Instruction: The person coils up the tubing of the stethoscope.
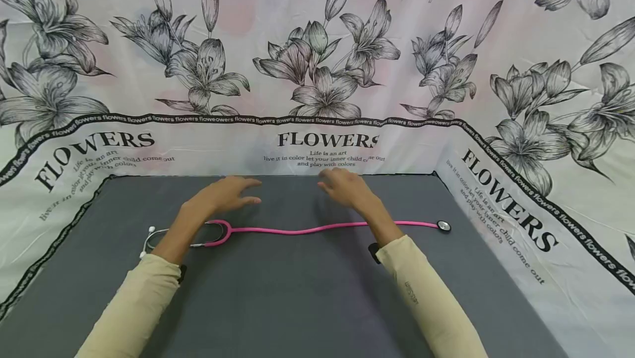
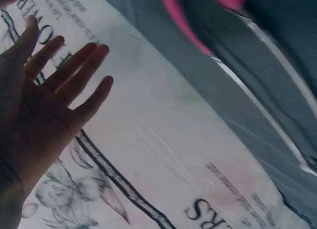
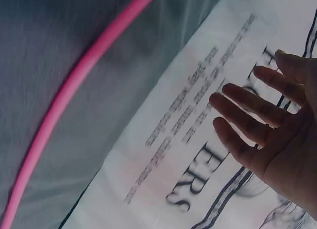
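Note:
A stethoscope with a pink tube [image 1: 297,231] lies stretched from left to right across the grey table. Its metal ear tubes [image 2: 262,90] are at the left end, and the round chest piece [image 1: 444,226] is at the right end. My left hand [image 1: 221,194] hovers beyond the ear-tube end, fingers spread and holding nothing; its forearm hides part of the ear tubes in the head view. Over the far part of the table, my right hand [image 1: 345,186] is raised with its fingers apart, also holding nothing. The right wrist passes above the pink tube.
A white cloth [image 1: 327,148] printed with flowers and lettering hangs behind the table and along both sides. The grey table top [image 1: 278,292] extends toward me between the two sleeved forearms. Dark bands are on both wrists.

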`<state>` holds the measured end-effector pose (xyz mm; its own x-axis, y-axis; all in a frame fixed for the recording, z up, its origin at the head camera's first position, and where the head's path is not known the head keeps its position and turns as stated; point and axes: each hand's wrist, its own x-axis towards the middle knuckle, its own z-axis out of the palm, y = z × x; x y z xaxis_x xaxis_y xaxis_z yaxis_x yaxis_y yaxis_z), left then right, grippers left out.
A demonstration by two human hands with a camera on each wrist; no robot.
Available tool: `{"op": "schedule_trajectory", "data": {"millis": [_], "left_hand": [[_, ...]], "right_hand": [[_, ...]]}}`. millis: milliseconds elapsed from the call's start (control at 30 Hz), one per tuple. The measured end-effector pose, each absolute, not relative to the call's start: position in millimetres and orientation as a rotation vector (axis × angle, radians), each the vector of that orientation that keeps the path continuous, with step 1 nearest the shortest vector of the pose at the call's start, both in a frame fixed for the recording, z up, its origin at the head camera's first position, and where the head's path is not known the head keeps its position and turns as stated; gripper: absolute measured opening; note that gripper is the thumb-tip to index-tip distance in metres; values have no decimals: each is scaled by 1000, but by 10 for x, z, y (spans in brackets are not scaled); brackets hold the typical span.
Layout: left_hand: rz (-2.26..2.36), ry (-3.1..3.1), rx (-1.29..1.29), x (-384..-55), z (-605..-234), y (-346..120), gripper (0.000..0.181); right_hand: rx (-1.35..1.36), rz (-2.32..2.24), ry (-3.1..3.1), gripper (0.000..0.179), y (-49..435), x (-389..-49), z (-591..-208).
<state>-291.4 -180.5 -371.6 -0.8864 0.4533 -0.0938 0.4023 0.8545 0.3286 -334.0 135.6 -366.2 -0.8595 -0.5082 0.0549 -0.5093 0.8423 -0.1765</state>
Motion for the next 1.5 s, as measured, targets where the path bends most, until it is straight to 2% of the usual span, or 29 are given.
{"op": "schedule_trajectory", "data": {"millis": [233,467,767,867,1200,1500], "left_hand": [[440,2895,697,-2763,-3881,-2086,57],[406,2935,658,-2604,-4006,-2380,63],[323,2917,501,-2370,-4123,-2739,93],[299,2900,476,-2314,-4152,-2843,97],[377,2922,538,-2233,-4266,-2969,63],[345,2891,624,-2245,-4198,-2964,36]], "right_hand": [[960,295,-2944,33,1087,-3165,-3734],[1148,285,-2913,32,766,-3011,-3806],[1291,98,-2909,34,395,-2839,-3954],[1302,70,-2920,33,279,-2796,-4030],[1262,-7,-2973,30,107,-2621,-4247],[1302,18,-2815,18,88,-2660,-4290]]}}
